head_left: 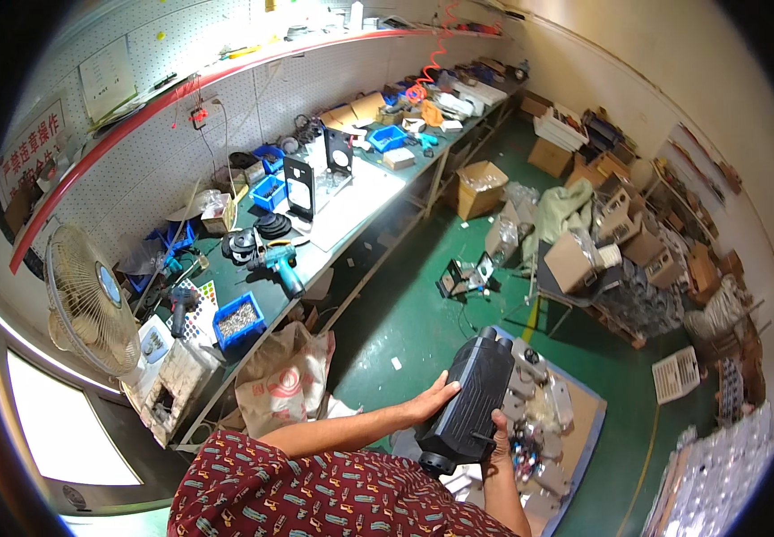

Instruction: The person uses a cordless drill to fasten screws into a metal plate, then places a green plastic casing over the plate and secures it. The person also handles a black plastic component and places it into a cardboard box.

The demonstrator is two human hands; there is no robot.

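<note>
A long black device housing [472, 398] is held tilted in front of my body. Its casing is ribbed, with two short round stubs at the far end and a round black part at the near end; I cannot make out what device it is. My left hand [432, 399] grips its left side, thumb on top. My right hand [498, 443] holds the right side lower down, beside a small black lever-like piece, with its other fingers partly hidden under the housing.
On the workbench to the left are a teal power drill [281, 266], a blue bin of small metal parts [238, 320] and upright black plates [298, 186]. A fan [92, 295] stands at its near end. Parts cover a floor mat [584, 421]. Cartons [481, 188] stand beyond.
</note>
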